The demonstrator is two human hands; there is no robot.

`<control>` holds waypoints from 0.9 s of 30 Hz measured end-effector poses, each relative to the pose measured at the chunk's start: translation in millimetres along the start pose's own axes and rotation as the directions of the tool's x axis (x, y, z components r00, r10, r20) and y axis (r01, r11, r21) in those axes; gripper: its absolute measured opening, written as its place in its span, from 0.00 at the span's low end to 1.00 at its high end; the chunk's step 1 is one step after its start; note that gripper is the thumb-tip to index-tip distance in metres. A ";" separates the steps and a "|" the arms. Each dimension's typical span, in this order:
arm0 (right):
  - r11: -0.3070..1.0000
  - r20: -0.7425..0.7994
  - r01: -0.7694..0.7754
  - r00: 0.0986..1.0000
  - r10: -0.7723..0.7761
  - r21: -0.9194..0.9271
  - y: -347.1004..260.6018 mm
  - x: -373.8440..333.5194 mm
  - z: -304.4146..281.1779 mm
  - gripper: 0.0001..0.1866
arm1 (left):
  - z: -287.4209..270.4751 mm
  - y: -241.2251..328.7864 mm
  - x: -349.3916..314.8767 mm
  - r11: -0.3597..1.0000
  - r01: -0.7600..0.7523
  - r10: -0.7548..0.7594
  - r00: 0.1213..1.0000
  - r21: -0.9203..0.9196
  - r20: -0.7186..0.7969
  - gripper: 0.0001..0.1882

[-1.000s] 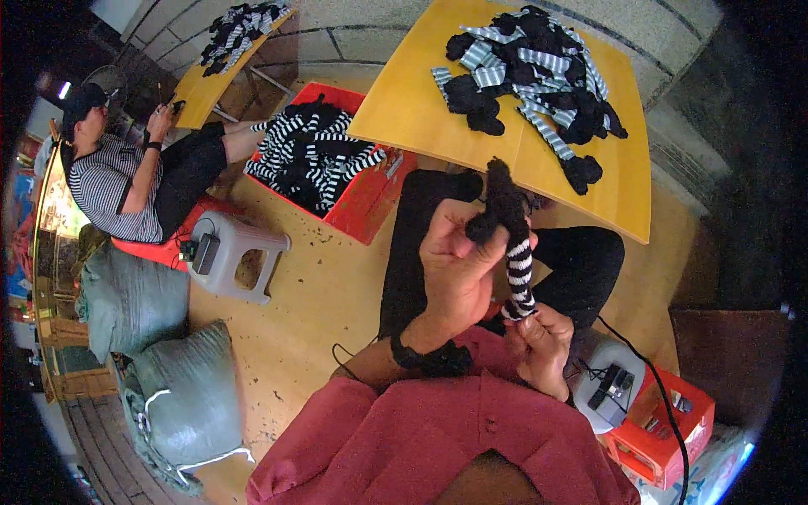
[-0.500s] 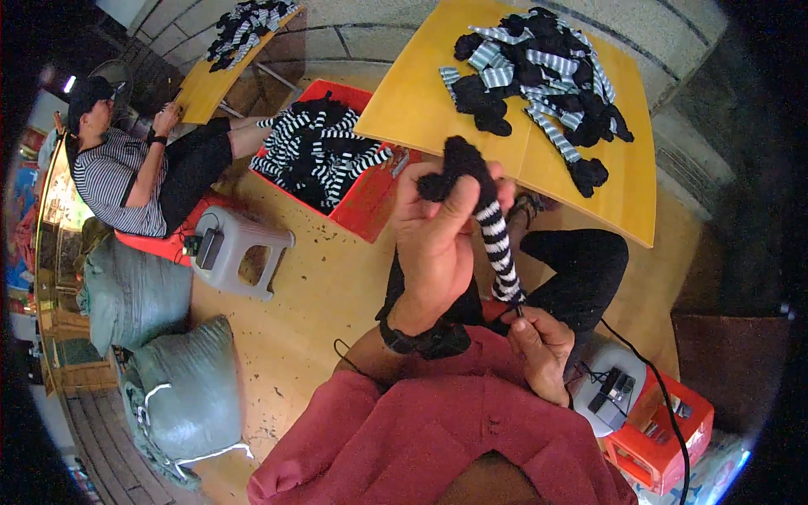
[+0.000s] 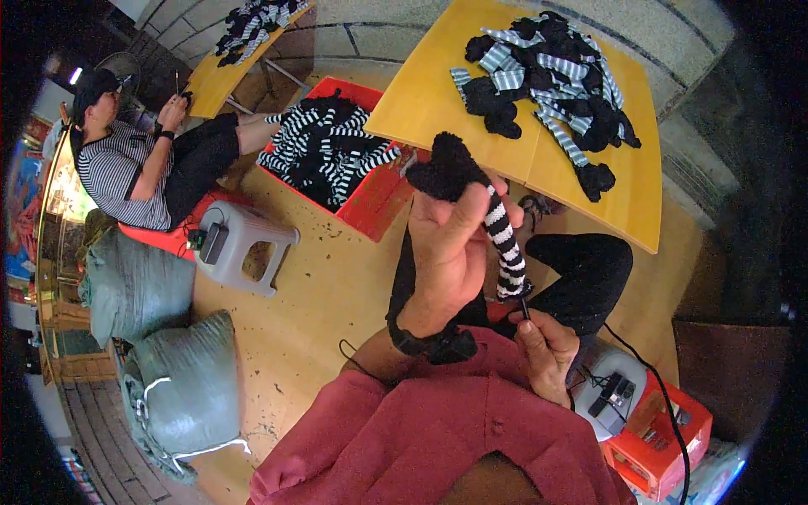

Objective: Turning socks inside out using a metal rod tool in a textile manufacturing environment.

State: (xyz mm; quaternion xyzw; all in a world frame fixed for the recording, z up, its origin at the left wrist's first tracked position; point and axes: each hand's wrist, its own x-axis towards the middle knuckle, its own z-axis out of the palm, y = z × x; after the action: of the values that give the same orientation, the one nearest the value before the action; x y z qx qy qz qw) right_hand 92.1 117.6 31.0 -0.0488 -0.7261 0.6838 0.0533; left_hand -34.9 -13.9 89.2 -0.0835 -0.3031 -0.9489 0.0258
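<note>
My left hand [image 3: 450, 261] is closed around a knitted glove [image 3: 446, 168], gripping it between thumb and fingers. Its black end has rounded lobes and sticks up above the hand; the long black-and-white striped cuff hangs down to the right. Below the cuff's end, my right hand [image 3: 547, 349] pinches a thin dark rod-like tool [image 3: 525, 308]. The tool's tip is at the dark edge of the cuff; whether it passes through the knit I cannot tell.
A yellow table [image 3: 421, 109] ahead bears a pile of black knitted pieces with grey stripes [image 3: 547, 76]. Left of it, a red crate [image 3: 370, 210] holds striped pieces. A seated person [image 3: 126, 160], a grey stool [image 3: 248, 240], stuffed sacks [image 3: 189, 387] and a black cable [image 3: 665, 396] are around.
The glove has turned slightly in my left hand, so its black lobes now point more to the upper left. More of the tool shows below the cuff. The view has shifted a little.
</note>
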 end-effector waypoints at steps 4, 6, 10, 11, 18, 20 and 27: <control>1.000 -0.003 0.005 1.000 -0.005 -0.027 -11.4 1.6 1.1 0.09 | -5.6 2.4 -1.9 0.997 0.009 -0.012 0.999 0.078 0.040 0.09; 1.000 0.015 0.000 1.000 0.000 -0.006 -11.9 1.4 -1.0 0.09 | -8.1 5.1 -1.5 0.992 0.053 -0.060 0.996 0.113 0.060 0.10; 0.993 0.121 -0.109 0.987 0.104 0.036 -23.9 4.1 -12.4 0.09 | -14.8 21.5 10.7 0.991 0.111 -0.121 0.982 0.073 0.145 0.16; 0.993 0.121 -0.110 0.987 0.105 0.037 -22.7 4.7 -15.7 0.09 | -13.8 29.6 13.3 0.993 0.090 -0.101 0.982 0.075 0.157 0.17; 0.997 0.078 -0.051 0.996 0.047 0.050 -22.0 8.2 -8.3 0.08 | -10.3 16.7 0.9 0.992 0.124 -0.122 0.980 -0.005 0.158 0.11; 0.998 0.066 -0.028 0.998 0.025 0.049 -20.5 8.4 -7.9 0.08 | -11.5 17.8 2.1 0.986 0.167 -0.168 0.967 0.024 0.193 0.11; 0.997 0.094 -0.053 0.994 0.057 -0.048 -22.0 7.1 -11.8 0.08 | -10.3 20.0 2.7 0.979 0.201 -0.193 0.965 -0.027 0.177 0.11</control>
State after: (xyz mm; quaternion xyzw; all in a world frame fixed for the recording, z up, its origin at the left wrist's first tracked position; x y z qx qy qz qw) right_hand 86.7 128.9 53.8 -0.0371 -0.7415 0.6700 -0.0014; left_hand -37.0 -36.1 92.8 -0.1359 -0.2899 -0.9424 -0.0972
